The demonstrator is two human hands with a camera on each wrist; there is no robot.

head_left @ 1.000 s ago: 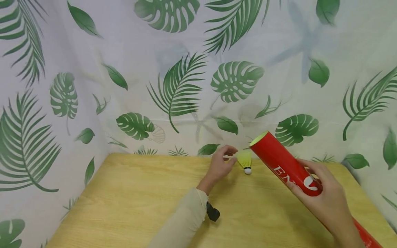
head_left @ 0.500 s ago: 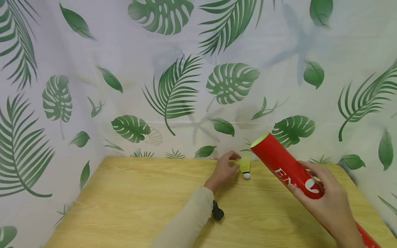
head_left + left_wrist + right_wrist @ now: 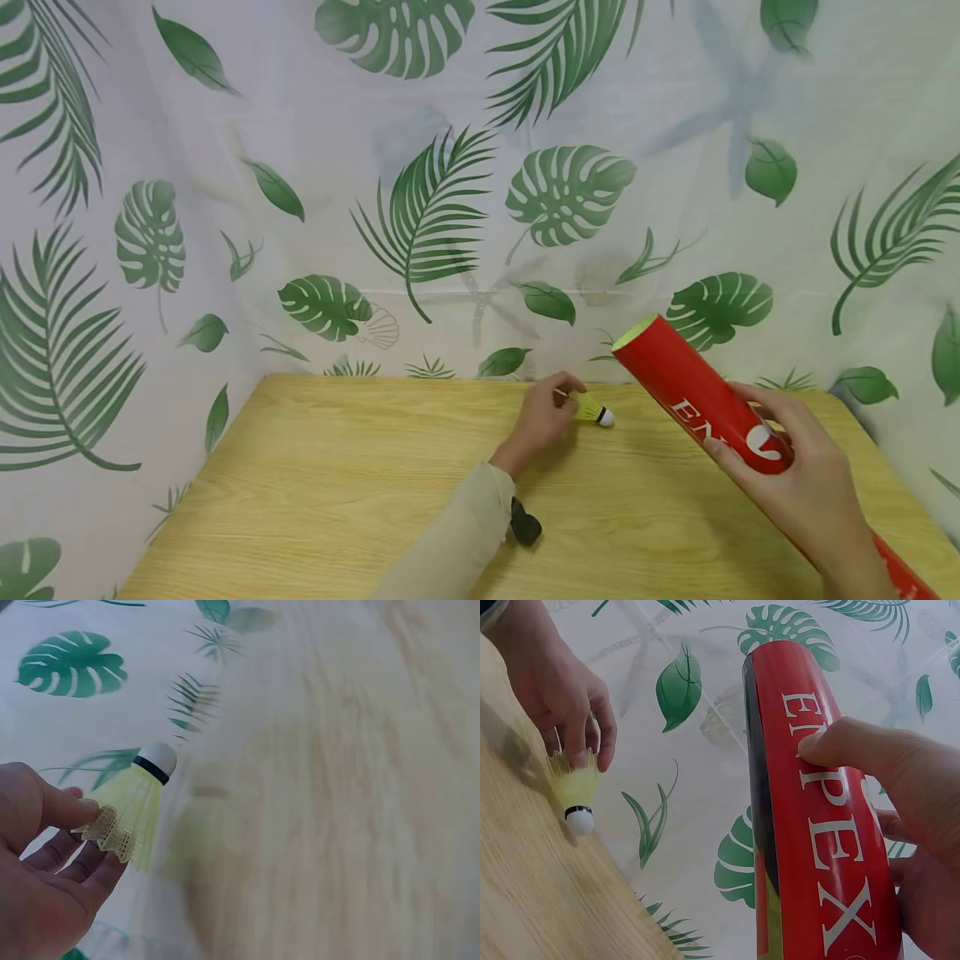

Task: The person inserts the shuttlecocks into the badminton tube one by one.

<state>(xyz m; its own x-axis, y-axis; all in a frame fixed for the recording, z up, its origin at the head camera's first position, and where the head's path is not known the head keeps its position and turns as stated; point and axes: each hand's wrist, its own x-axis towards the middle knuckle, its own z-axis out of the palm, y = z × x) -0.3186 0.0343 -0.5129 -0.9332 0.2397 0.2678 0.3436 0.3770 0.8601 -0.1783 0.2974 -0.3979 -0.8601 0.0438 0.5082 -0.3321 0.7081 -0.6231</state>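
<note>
My left hand [image 3: 546, 417] pinches a yellow shuttlecock [image 3: 131, 810] by the rim of its skirt. Its white cork tip with a black band points away from the fingers, toward the right in the head view. The left wrist view has the thumb on one side of the skirt and the other fingers behind it. On the right, my right hand [image 3: 806, 475] grips a long red shuttlecock tube [image 3: 697, 392] with white lettering. The tube is tilted, its pale green upper end facing up and left, close to the shuttlecock. Its lower part runs behind the right hand and forearm.
Below both hands lies a wood-grain table [image 3: 337, 483]. A white cloth with green leaf prints [image 3: 450, 275] hangs behind the table's back edge and along its sides. A small black object [image 3: 525, 525] sits at the left wrist.
My left hand has closed on the shuttlecock's skirt. The shuttlecock has swung so that its cork points right rather than down toward me. The right hand and tube have barely moved.
</note>
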